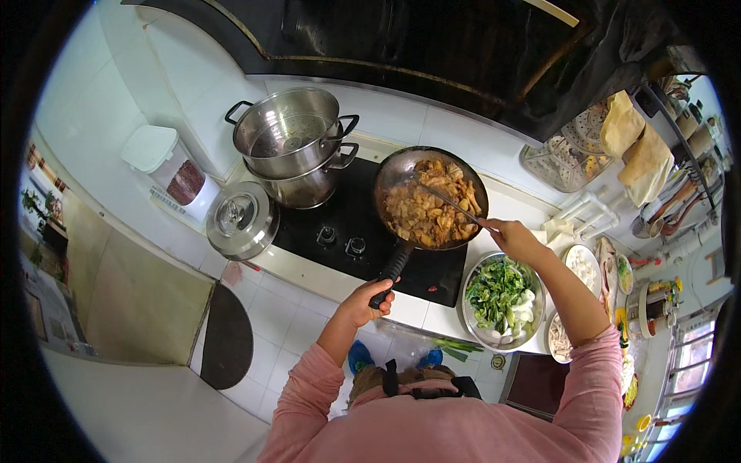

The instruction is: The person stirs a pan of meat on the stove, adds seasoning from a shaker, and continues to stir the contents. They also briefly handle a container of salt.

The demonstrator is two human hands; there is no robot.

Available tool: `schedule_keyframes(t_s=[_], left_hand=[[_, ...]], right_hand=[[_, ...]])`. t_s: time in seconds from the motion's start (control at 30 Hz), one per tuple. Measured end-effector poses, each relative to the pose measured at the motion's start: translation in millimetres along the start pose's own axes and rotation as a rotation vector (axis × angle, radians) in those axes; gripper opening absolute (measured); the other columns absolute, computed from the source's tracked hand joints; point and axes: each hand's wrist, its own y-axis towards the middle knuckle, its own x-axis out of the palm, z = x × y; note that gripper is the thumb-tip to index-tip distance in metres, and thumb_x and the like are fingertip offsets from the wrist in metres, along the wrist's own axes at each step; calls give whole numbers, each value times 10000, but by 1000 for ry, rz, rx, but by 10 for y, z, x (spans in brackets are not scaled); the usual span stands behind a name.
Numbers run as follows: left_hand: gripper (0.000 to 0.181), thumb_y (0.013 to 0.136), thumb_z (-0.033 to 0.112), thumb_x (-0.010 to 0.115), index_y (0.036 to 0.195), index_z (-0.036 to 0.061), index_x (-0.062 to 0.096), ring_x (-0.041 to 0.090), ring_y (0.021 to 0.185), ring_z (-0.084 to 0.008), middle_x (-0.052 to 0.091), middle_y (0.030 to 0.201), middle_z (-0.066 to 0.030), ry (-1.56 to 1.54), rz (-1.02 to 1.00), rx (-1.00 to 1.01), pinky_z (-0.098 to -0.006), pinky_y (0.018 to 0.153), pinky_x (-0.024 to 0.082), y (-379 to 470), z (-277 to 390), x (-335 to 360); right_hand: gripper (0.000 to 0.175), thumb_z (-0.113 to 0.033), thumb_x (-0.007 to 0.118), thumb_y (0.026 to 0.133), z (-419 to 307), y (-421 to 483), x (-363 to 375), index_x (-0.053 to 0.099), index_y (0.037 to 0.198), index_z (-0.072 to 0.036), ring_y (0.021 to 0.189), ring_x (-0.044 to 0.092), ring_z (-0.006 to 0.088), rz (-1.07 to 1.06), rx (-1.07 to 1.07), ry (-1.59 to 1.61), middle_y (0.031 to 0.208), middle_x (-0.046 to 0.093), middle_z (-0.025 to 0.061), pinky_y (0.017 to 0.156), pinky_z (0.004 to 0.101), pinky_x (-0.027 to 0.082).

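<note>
My left hand (366,302) grips the black handle (396,265) of a wok (389,173) on the right side of the black hob (365,223). Browned pieces of meat (440,202), with bones visible on some, fill much of the wok. In my right hand (512,240) is the thin metal shaft of a cooking utensil (454,205); it reaches over the wok's right rim. The utensil's head lies at the food's upper left edge, too blurred to name. Just below my right forearm sits a metal bowl (468,312) of chopped leafy greens (501,289) and white stalks (524,309).
A stacked steel steamer pot (289,168) occupies the hob's left, beside its lid (240,220). Plates of white pieces (580,267) and sliced food (558,341) stand right of the bowl. Above hangs a dark range hood (405,46). Green stalks (460,347) lie near my feet.
</note>
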Motion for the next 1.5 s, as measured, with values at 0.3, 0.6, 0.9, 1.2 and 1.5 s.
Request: schedule_keyframes(t_s=[0.3, 0.6, 0.9, 1.2, 1.5], left_hand=[[286, 886, 219, 617, 1075, 16, 551, 509, 602, -125, 556, 764, -60, -85, 76, 6, -256, 555, 438, -4, 23, 122], [301, 919, 168, 551, 1150, -17, 498, 483, 580, -100, 544, 741, -59, -261, -67, -75, -221, 544, 395, 109, 30, -9], [318, 929, 205, 541, 1183, 21, 491, 462, 568, -88, 515, 726, -36, -115, -85, -95, -217, 545, 388, 122, 69, 11], [329, 932, 223, 537, 1196, 35, 481, 463, 569, -78, 507, 730, -27, -106, -60, -96, -213, 538, 383, 110, 66, -5], [365, 927, 227, 540, 1223, 24, 474, 461, 552, -70, 509, 712, -27, -120, -27, -70, -211, 534, 387, 108, 47, 25]], right_hand=[[382, -142, 523, 861, -48, -529, -602, 542, 1240, -187, 625, 608, 350, -7, 156, -178, 686, 621, 169, 599, 452, 485], [207, -161, 435, 912, 822, -525, -86, 583, 995, -44, 442, 542, 252, -82, 336, 81, 606, 557, 152, 411, 386, 436], [296, -218, 362, 983, 439, -374, 271, 534, 1131, -29, 399, 277, 66, -366, 744, 1315, 554, 332, -39, 363, 243, 251], [274, -204, 414, 986, 154, -868, 385, 581, 1128, -39, 420, 375, 83, -74, 586, 915, 551, 387, -18, 377, 245, 304], [254, -193, 557, 891, 35, -1366, 552, 612, 1110, -77, 638, 605, 388, 235, 287, 31, 686, 602, 216, 575, 452, 477]])
